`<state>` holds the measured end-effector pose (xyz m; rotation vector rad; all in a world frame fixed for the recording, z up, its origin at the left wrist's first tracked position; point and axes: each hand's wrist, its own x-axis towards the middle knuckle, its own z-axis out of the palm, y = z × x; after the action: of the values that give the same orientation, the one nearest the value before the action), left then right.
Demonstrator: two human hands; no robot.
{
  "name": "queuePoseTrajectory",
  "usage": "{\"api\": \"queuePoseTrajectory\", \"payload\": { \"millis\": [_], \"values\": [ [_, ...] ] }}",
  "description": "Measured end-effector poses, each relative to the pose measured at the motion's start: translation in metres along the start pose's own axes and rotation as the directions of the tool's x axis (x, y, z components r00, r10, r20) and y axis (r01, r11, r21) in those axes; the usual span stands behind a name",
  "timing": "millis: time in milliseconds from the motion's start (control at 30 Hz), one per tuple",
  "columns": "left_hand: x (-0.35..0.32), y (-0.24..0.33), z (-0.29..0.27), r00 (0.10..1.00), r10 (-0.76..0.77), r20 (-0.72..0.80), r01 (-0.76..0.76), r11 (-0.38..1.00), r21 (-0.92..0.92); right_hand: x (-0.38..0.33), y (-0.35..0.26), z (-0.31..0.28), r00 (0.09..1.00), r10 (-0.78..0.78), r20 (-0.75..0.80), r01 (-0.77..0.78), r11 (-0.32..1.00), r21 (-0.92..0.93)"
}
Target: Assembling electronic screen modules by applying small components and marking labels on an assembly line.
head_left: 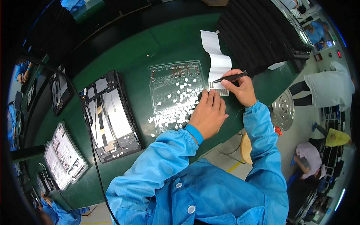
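Observation:
My right hand (243,88) grips a pair of black tweezers (237,76), their tips pointing left onto the lower part of a white paper strip (220,62). Small dark rectangular pieces (221,91) sit in a row near that end of the strip. My left hand (209,114) lies palm down with fingers extended, its fingertips at the strip's lower left edge. It also covers the lower right corner of a clear plastic tray (161,90). Small round parts with red wires (182,73) line the tray's far side, and many white tabs (172,117) are scattered over it.
An opened tablet-like device (114,110) lies left of the tray. Farther left are another filled clear tray (65,157) and a second opened device (60,92). A black cable (90,138) crosses the green table. Black ridged trays (255,33) are stacked at back right.

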<state>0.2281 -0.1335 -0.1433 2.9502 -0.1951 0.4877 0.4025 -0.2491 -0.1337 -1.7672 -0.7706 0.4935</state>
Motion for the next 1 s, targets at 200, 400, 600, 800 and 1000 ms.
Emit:
{"api": "queuePoseTrajectory", "payload": {
  "millis": [200,400,600,800,1000],
  "values": [
    [0.0,0.0,0.0,1.0,0.003,-0.005,-0.003,1.0,0.0,0.001,0.003,-0.003,1.0,-0.019,0.016,0.019,1.0,0.004],
    [-0.001,0.001,0.002,1.0,0.002,-0.007,-0.002,1.0,0.002,0.009,-0.003,-0.006,0.996,-0.043,0.082,0.052,0.993,-0.106],
    [-0.001,0.001,0.001,1.0,-0.005,0.004,0.005,1.0,0.001,0.017,-0.006,-0.01,0.989,0.0,0.145,0.017,0.993,-0.114],
    [0.0,0.001,-0.001,1.0,-0.005,0.015,0.005,1.0,-0.006,0.016,-0.004,-0.01,0.991,-0.037,0.132,0.049,0.995,-0.09],
    [0.001,0.001,0.001,1.0,-0.005,0.005,0.005,1.0,0.005,0.016,-0.001,-0.01,0.992,-0.029,0.126,0.038,0.997,-0.067]
  ]
}}
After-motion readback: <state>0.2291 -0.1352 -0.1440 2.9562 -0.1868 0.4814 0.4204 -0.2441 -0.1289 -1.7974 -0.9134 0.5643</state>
